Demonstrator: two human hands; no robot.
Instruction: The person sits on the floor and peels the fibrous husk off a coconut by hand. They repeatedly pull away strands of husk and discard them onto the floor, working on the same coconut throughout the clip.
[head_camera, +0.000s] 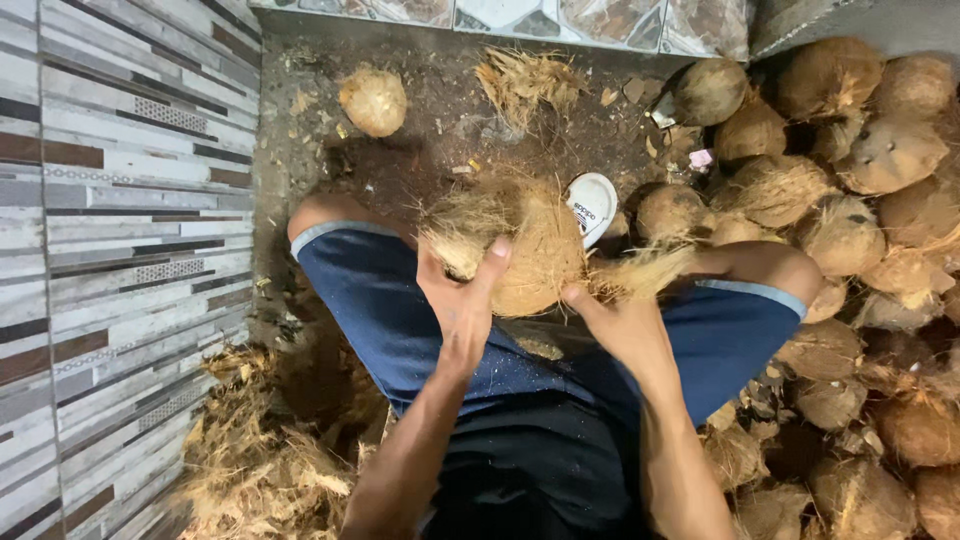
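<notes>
Judging by its look, the coconut (530, 245) is heavy, hard under a rough, loose husk that sheds fibres, best gripped at both sides, and it sits between the knees, above the lap, with the left hand (462, 300) and right hand (625, 325) clamped on it.

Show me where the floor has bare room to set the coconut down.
Barest: dirt floor ahead of the knees, between lone coconut and husk tuft. Crowded: coconut pile at right, husk heap by tiled wall. Both hands, left and right, grip the held coconut.
</notes>
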